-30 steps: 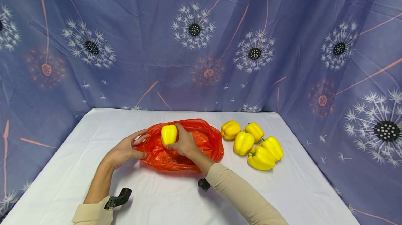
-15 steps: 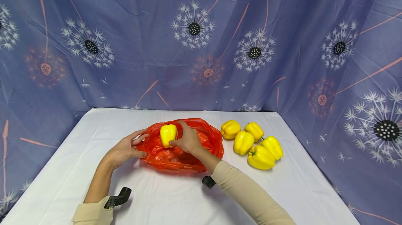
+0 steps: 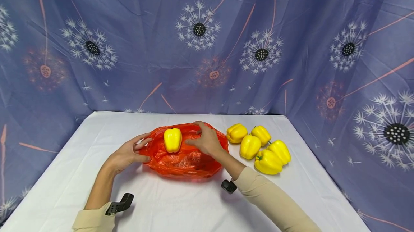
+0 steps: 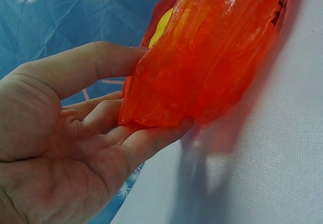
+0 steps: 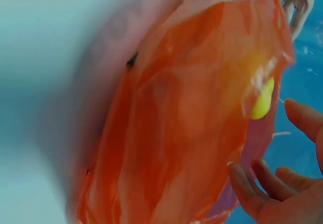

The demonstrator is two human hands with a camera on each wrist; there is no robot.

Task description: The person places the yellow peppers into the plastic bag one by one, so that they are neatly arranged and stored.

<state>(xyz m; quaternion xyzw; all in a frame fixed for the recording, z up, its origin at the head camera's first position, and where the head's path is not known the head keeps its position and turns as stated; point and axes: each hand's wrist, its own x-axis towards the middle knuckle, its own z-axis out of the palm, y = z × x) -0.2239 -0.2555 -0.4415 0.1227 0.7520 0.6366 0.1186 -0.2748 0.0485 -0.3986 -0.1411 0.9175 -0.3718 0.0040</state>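
Bagging, apparently: yellow pepper (image 3: 173, 140) lying inside red bag (image 3: 191, 170).
Left hand (image 3: 125, 156) is pinching its rim; right hand (image 3: 207, 140), fingers apart, is likely needing peppers (image 3: 250, 147) right of it.

White-clothed tbl (image 3: 181, 207): red plastic bag (image 3: 191, 167), 5 yel. peppers (image 3: 250, 147) beside.

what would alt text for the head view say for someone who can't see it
A yellow bell pepper sits in an open red plastic bag on a white-covered table. The left hand holds the bag's left edge; the right hand, gripping nothing, is over its other side. Five more yellow peppers lie to the right.
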